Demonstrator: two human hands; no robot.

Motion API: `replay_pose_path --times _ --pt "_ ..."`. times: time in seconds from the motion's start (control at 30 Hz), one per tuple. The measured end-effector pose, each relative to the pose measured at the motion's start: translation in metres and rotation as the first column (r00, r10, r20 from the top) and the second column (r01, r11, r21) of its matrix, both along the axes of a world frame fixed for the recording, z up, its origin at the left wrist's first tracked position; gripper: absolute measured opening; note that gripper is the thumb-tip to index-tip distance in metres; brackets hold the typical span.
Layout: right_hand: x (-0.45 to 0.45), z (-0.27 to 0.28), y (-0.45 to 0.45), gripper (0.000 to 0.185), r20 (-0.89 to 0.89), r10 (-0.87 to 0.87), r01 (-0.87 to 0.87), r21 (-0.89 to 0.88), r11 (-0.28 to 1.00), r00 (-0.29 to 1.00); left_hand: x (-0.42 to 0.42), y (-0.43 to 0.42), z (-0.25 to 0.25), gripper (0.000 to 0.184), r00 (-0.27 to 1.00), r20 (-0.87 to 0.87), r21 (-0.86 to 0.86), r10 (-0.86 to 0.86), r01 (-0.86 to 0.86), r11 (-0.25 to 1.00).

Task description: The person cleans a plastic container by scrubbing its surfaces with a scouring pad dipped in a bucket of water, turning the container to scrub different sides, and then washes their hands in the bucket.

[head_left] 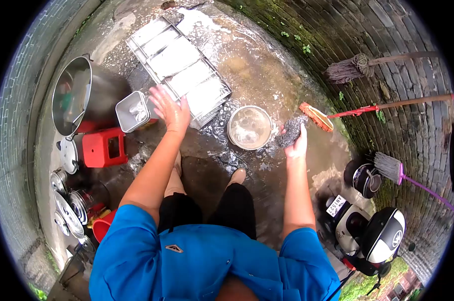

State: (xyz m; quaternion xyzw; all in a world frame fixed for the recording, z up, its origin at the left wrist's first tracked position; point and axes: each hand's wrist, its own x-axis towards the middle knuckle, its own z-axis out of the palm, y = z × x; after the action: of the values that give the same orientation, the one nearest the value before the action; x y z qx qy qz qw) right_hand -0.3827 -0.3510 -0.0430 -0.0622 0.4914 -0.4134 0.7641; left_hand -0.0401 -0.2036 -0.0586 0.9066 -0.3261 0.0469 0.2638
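Note:
My right hand [296, 144] is closed round a grey, wiry scouring pad [290, 132], just right of a round tub of cloudy water [249, 128]. My left hand [171, 113] has its fingers spread and holds nothing. It is over the near left edge of a metal rack with white panels [179, 62], which lies on the wet ground; I cannot tell whether the fingers touch it. Close to the left of that hand stands a small grey square bucket [132, 112] with something pale inside.
A large steel pot [72, 95] and a red stool [104, 148] stand left, with pot lids [69, 155] below. Along the right wall are a mop [350, 69], an orange brush [317, 118], a broom [387, 165] and a parked scooter [370, 233].

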Motion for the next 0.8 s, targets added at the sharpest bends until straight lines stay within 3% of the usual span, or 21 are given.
replay_pose_path --times 0.03,0.07,0.1,0.13,0.2,0.27,0.37,0.4,0.43,0.5,0.6,0.67,0.73,0.8 --pt "-0.008 0.005 0.001 0.031 -0.042 0.032 -0.033 -0.024 0.999 0.999 -0.004 -0.004 0.000 0.079 0.948 -0.193 -0.203 0.254 -0.292 0.935" --pt "-0.015 0.012 -0.001 0.031 -0.029 0.063 -0.064 -0.036 0.997 0.998 -0.004 -0.008 0.001 0.079 0.942 -0.184 -0.218 0.282 -0.319 0.923" --pt "-0.026 0.013 -0.001 0.030 -0.039 0.100 -0.100 -0.011 0.995 0.994 -0.004 -0.010 0.011 0.068 0.779 -0.601 -0.226 0.181 -0.382 0.896" --pt "-0.039 0.015 0.000 0.029 -0.054 0.145 -0.144 0.021 0.989 0.988 -0.005 -0.008 0.016 0.058 0.458 -0.889 -0.211 0.020 -0.449 0.868" --pt "-0.061 0.019 -0.001 0.027 -0.084 0.249 -0.246 0.041 0.968 0.965 -0.006 -0.017 0.012 0.042 0.420 -0.907 -0.237 0.040 -0.585 0.776" --pt "-0.079 0.028 -0.001 0.027 -0.173 0.352 -0.343 0.083 0.936 0.920 0.017 -0.023 -0.041 0.040 0.362 -0.926 -0.186 0.111 -0.691 0.699" --pt "-0.119 0.017 -0.008 0.023 -0.273 0.525 -0.521 0.091 0.849 0.806 -0.007 -0.023 0.022 0.039 0.392 -0.907 -0.119 0.152 -0.587 0.801" --pt "-0.127 0.020 -0.008 0.022 -0.266 0.552 -0.546 0.102 0.832 0.790 -0.009 -0.022 0.032 0.040 0.375 -0.910 -0.080 0.176 -0.576 0.813" --pt "-0.132 0.024 -0.008 0.021 -0.276 0.557 -0.549 0.113 0.828 0.784 -0.011 -0.014 0.026 0.043 0.447 -0.883 -0.147 0.142 -0.552 0.821" --pt "-0.138 0.032 -0.008 0.022 -0.294 0.566 -0.562 0.108 0.820 0.770 -0.004 0.005 0.016 0.044 0.466 -0.875 -0.174 0.130 -0.554 0.814" --pt "-0.147 0.029 -0.011 0.024 -0.311 0.600 -0.593 0.127 0.795 0.737 -0.019 0.032 0.065 0.042 0.511 -0.835 -0.122 0.205 -0.535 0.836" --pt "-0.146 0.027 -0.013 0.024 -0.307 0.640 -0.630 0.143 0.763 0.705 -0.033 0.044 0.085 0.032 0.406 -0.913 -0.233 0.038 -0.596 0.768" --pt "-0.137 0.020 -0.018 0.026 -0.317 0.671 -0.663 0.150 0.734 0.671 -0.039 0.052 0.036 0.028 0.436 -0.900 -0.313 -0.009 -0.632 0.709" --pt "-0.124 0.030 -0.018 0.028 -0.278 0.706 -0.687 0.178 0.705 0.652 -0.058 0.065 0.041 0.026 0.365 -0.929 -0.302 -0.052 -0.672 0.676"
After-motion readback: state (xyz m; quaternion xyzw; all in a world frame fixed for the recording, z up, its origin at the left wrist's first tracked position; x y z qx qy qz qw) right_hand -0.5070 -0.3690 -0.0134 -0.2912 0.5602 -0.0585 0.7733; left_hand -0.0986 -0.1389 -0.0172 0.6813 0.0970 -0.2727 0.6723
